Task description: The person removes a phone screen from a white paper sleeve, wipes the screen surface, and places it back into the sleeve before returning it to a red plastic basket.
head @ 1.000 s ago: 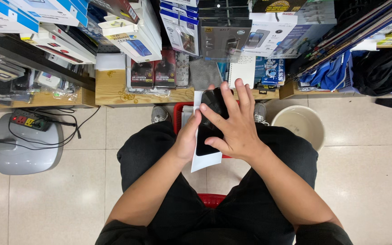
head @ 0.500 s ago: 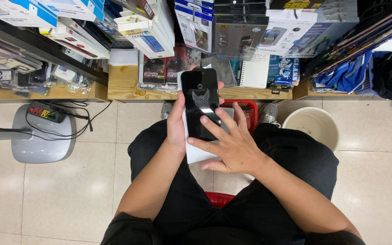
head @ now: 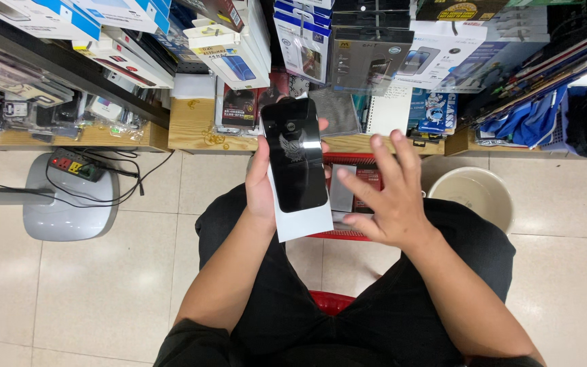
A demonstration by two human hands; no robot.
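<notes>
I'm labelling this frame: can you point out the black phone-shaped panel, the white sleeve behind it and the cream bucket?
Black panel (head: pixel 297 153), head view, middle of its glossy face.
White sleeve (head: pixel 304 223), head view, lower edge below the panel.
Cream bucket (head: pixel 473 192), head view, inner wall.

Black panel (head: pixel 296 155) hides most left fingers (head: pixel 323 126); red basket (head: pixel 358 178) partly hidden.

Setting: small retail shop for phone accessories. Evidence: boxed and carded phone accessory packs (head: pixel 375 54) stacked tightly along a low wooden shelf (head: pixel 191 126); more bagged small goods (head: pixel 8 102) on a dark rack at left. Tiled floor (head: pixel 103 272), a power strip (head: pixel 76 165) with trailing cables, a pale bucket (head: pixel 473 194).
</notes>
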